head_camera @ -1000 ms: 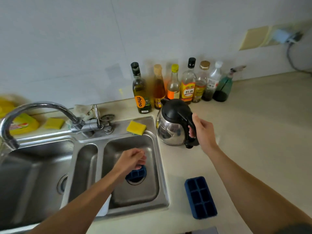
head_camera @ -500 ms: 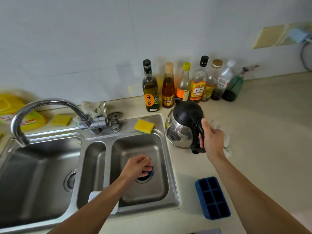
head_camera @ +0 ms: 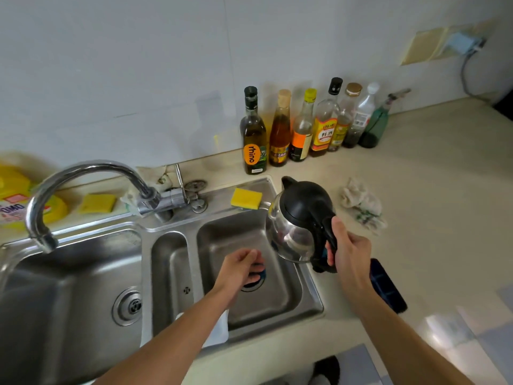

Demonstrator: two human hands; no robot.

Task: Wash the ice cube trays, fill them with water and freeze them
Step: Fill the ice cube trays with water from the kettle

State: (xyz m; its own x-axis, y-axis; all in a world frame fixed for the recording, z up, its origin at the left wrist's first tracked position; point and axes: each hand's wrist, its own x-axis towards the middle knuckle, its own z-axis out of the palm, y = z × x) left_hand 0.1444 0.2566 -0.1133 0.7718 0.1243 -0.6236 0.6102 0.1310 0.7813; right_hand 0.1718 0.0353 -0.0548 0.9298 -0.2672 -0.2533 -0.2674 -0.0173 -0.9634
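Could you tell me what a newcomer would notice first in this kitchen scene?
The right hand holds a black-lidded steel kettle by its handle, tilted over the edge of the right sink basin. The left hand grips a blue ice cube tray at that basin's drain. A row of bottles stands behind them.

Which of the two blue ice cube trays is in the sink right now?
The blue tray in the right basin, held by the left hand; the other tray lies on the counter.
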